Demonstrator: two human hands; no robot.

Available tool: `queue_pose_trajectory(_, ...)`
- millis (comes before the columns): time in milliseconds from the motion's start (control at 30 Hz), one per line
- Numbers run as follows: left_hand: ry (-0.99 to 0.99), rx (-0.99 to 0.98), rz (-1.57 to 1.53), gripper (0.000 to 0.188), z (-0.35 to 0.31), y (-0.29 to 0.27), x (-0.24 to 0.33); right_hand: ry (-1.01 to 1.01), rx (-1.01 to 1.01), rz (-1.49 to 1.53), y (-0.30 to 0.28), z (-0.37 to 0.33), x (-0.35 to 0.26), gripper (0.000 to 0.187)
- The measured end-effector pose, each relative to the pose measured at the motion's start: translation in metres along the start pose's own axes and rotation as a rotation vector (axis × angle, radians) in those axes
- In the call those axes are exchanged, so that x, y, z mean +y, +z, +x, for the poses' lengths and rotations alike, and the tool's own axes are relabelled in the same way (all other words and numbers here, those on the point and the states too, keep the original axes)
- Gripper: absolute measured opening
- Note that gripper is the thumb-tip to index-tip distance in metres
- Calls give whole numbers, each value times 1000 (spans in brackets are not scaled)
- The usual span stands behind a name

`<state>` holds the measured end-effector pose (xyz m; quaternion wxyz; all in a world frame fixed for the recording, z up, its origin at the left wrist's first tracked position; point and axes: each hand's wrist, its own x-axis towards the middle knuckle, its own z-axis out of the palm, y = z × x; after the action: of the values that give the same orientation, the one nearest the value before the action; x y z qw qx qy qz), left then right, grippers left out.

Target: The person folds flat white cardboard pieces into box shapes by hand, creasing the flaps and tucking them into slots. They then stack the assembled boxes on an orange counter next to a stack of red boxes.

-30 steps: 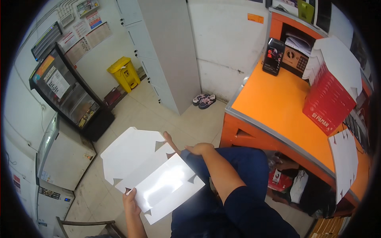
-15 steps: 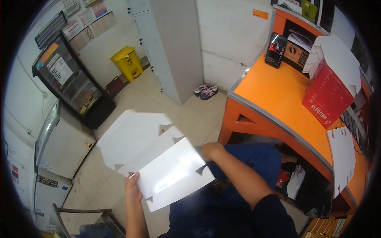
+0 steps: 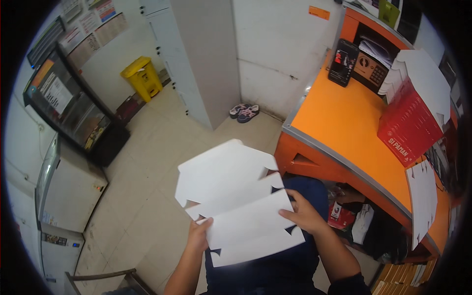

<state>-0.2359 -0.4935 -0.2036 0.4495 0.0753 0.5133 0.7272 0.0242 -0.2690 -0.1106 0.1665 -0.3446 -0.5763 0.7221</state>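
Note:
A white, die-cut cardboard box blank (image 3: pixel 250 216) is held over my lap, creased across into panels with notches at its side edges. My left hand (image 3: pixel 198 235) pinches its left edge, thumb on top and fingers hidden underneath. At the right edge, my right hand (image 3: pixel 306 212) grips the same blank near a notch, thumb lying on the white face. The far panel, with cut-off corners, tilts up slightly from the fold. To the right, a stack of red and white box blanks (image 3: pixel 410 118) stands on the orange desk (image 3: pixel 339 115).
Another white blank (image 3: pixel 422 201) lies at the desk's right edge. A phone (image 3: pixel 343 61) leans against a small safe (image 3: pixel 372 68). Beyond are a grey locker (image 3: pixel 204 59), shoes (image 3: pixel 244 113), a yellow bin (image 3: pixel 142 78) and a display fridge (image 3: pixel 73 103). A chair (image 3: pixel 103 276) is at lower left.
The box blank has swung rightward and now lies squarer in front of me. My right hand has come from beside my leg to grip its right edge; my left hand moved right with it.

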Motion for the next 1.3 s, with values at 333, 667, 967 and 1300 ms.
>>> queue_pose_trajectory(333,-115,-203,-169,45,13,79,-43,-226,251,-831,-54,-48,-62,39)
queue_pose_trajectory(667,-606,-628,-116,61,-30,106,-74,-119,5,-1274,-73,-31,-169,31)
queue_pose_trajectory(967,-438,-1028,950,66,-41,64,-72,135,-243,-1382,-55,-6,-185,31)
queue_pose_trajectory(1300,244,-259,664,87,-10,-2,80,-303,-116,-1533,-41,36,-67,24)
